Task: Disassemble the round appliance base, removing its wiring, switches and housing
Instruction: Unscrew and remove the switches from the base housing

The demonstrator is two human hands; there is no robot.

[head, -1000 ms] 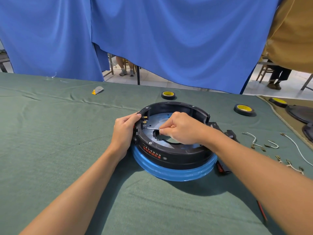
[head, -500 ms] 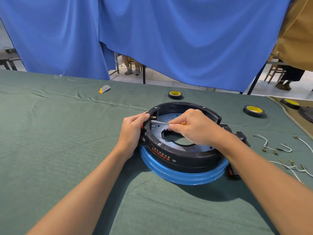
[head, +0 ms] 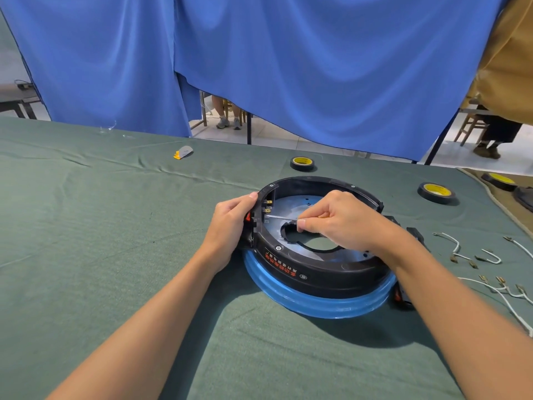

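With the left hand clamped on the left wall of the round base, the right hand, pinching the thin metal tool, should lever gently at the terminals inside that wall.

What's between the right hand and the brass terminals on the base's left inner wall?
Head view: a thin silver tool shaft, pinched by the right hand, spans the gap toward the brass terminals in the round black appliance base.

printed upside down along the black housing wall: red characters, then smaller white ones, too small to read; beside them, a round white logo.
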